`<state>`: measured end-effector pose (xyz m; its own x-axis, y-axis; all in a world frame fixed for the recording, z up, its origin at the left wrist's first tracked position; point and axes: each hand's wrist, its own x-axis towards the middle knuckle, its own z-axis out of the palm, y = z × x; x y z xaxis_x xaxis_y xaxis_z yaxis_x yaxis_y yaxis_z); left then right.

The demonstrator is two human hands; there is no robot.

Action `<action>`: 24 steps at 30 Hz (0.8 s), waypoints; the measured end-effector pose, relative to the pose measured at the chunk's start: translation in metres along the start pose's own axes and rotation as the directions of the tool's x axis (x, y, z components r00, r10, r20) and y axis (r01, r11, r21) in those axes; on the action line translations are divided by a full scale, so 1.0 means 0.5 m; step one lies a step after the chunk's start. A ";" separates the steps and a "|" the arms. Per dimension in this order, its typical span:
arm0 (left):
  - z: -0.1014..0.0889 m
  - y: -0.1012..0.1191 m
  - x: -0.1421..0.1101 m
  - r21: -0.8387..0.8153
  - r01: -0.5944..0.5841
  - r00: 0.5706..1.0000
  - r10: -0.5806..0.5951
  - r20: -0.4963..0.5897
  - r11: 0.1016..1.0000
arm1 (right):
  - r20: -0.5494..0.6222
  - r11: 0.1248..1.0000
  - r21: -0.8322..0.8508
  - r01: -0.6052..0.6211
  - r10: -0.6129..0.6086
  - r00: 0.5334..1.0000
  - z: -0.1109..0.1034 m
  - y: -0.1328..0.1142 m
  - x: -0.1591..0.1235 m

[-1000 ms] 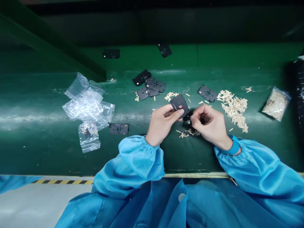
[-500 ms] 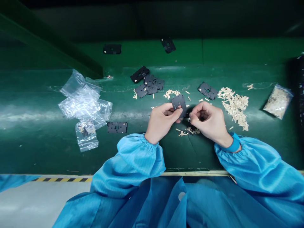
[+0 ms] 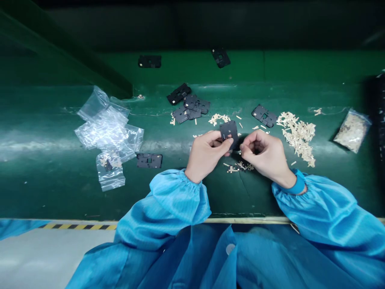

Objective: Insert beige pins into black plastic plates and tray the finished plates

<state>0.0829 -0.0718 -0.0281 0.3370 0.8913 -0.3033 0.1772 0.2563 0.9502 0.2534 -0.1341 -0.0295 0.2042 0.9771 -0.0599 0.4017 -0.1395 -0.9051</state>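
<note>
1. The left hand (image 3: 207, 154) is half closed, with its thumb and fingertips pinching the lower edge of a black perforated plate (image 3: 229, 132). The plate stands tilted up just above the knuckles.
2. The right hand (image 3: 264, 154) is curled, its fingertips close together beside the plate's right edge. Whether they grip anything is too hidden to tell.
3. Just below the hands, loose beige strips (image 3: 239, 166) lie on the green workbench (image 3: 252, 192).
4. Ahead and left of the left hand lies a cluster of black plates (image 3: 189, 109); a clear plastic bag heap (image 3: 105, 130) is farther left.
5. Right of the right hand lies a large pile of beige strips (image 3: 297, 138), with a filled clear bag (image 3: 352, 130) beyond it.
</note>
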 end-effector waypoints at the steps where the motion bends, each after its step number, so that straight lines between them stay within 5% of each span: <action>1: 0.000 -0.001 0.000 0.002 -0.004 1.000 0.004 0.003 1.000 | 0.005 1.000 0.011 -0.011 0.011 1.000 -0.001 -0.001 0.000; 10: -0.002 -0.002 0.000 -0.022 -0.007 1.000 0.007 0.029 1.000 | 0.043 0.983 0.131 -0.127 0.122 0.992 -0.007 -0.007 0.009; 24: -0.005 0.003 0.000 -0.107 0.032 0.997 -0.025 0.066 0.994 | 0.114 0.971 0.178 -0.157 0.138 0.984 -0.022 -0.011 0.020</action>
<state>0.0808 -0.0704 -0.0263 0.3930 0.8578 -0.3313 0.0878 0.3236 0.9421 0.2628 -0.1254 -0.0205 0.1547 0.9604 -0.2317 0.1992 -0.2601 -0.9448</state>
